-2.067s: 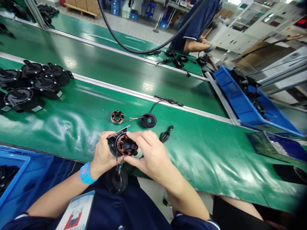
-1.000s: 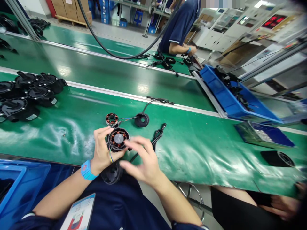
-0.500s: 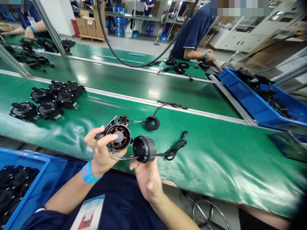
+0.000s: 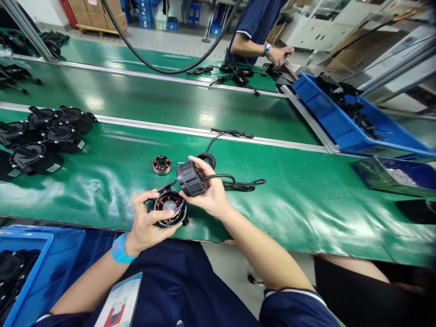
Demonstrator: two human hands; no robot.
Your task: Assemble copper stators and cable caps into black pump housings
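My left hand (image 4: 149, 222) grips a round black motor housing (image 4: 184, 217) from its left side, with a finger over the grey centre. Copper coils show inside its ring. My right hand (image 4: 213, 193) holds a ribbed black cap (image 4: 190, 178) tilted just above and right of the housing. Thin coloured wires run between the two parts. From the cap a black cable (image 4: 221, 176) loops right to a coiled bundle on the green mat. Behind my hands lies a loose copper-wound stator (image 4: 161, 165), wired to a round black cover (image 4: 208, 159) partly hidden by my right fingers.
Several assembled black pump units (image 4: 61, 131) stand at the left. A blue bin (image 4: 44, 254) of black parts is at lower left, another blue bin (image 4: 316, 104) at the right. A person's hand (image 4: 277, 55) works across the bench. A metal rail (image 4: 163, 128) crosses the green bench (image 4: 306, 200).
My right hand has raised and turned the cap, bringing it over the housing's upper right. The wires now bend into the housing. The view has shifted right and down.
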